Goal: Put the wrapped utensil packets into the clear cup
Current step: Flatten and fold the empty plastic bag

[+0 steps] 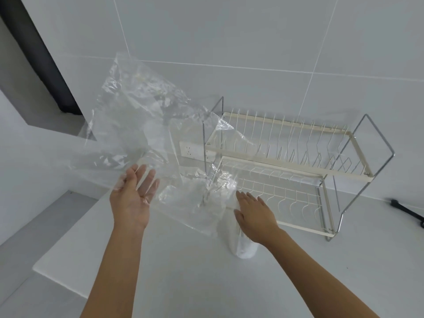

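A tall clear cup [243, 247] stands on the white counter, just in front of the dish rack's left end. Its inside looks white, and crinkled wrapped utensil packets [226, 182] stick out of its top. My right hand [254, 213] lies palm down over the cup's mouth, fingers stretched flat and the thumb against the cup's side. A large empty clear plastic bag [142, 131] hangs in the air at the left. My left hand [132, 196] is under the bag's lower edge, palm up with fingers spread, and the film lies over my fingertips.
A cream two-tier wire dish rack [286, 138] stands against the tiled wall on the right. A wall socket [190, 149] sits behind its left end. A black object [406, 211] lies at the far right. The counter's edge [57, 280] drops off at the lower left.
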